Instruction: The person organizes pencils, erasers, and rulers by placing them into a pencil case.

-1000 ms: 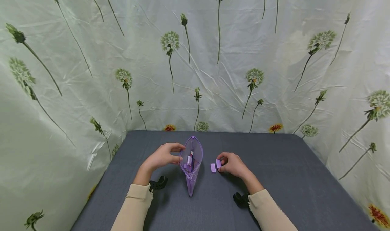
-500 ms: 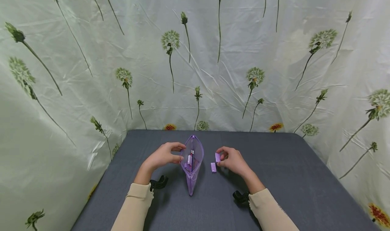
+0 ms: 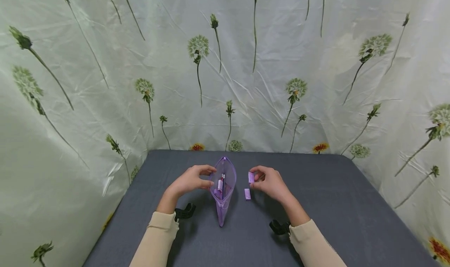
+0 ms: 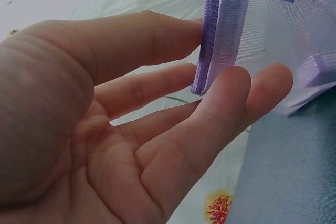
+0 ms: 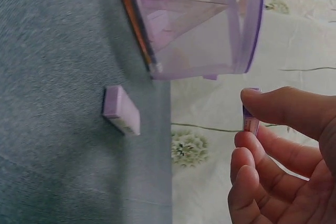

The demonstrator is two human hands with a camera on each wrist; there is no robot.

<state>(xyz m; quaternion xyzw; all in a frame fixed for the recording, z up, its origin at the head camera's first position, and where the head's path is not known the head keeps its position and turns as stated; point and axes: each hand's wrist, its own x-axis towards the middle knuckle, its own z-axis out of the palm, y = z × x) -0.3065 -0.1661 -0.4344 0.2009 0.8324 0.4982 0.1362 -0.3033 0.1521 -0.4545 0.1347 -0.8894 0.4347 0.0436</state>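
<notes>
A purple zippered mesh pencil pouch [image 3: 222, 215] stands with its mouth spread, pencils [image 3: 223, 185] and small purple blocks inside. My left hand [image 3: 191, 180] holds the left side of its rim; in the left wrist view the thumb lies against the zipper edge [image 4: 214, 35] while other fingers reach behind. To the pouch's right, my right hand [image 3: 270, 184] pinches a small purple eraser [image 3: 251, 177] between thumb and fingertips, raised above the table. Another purple eraser [image 3: 247, 194] rests on the table below it, between hand and pouch.
The dark grey table [image 3: 316, 212] runs back to a pale curtain [image 3: 260, 87] printed with dandelions, which also hangs along both sides. A black wrist-camera mount [image 3: 185, 211] sits on the left wrist, and another mount [image 3: 279, 228] on the right.
My right hand has lifted its eraser off the table, up and slightly away from the other one, which stays put. The left hand keeps holding the pouch's rim.
</notes>
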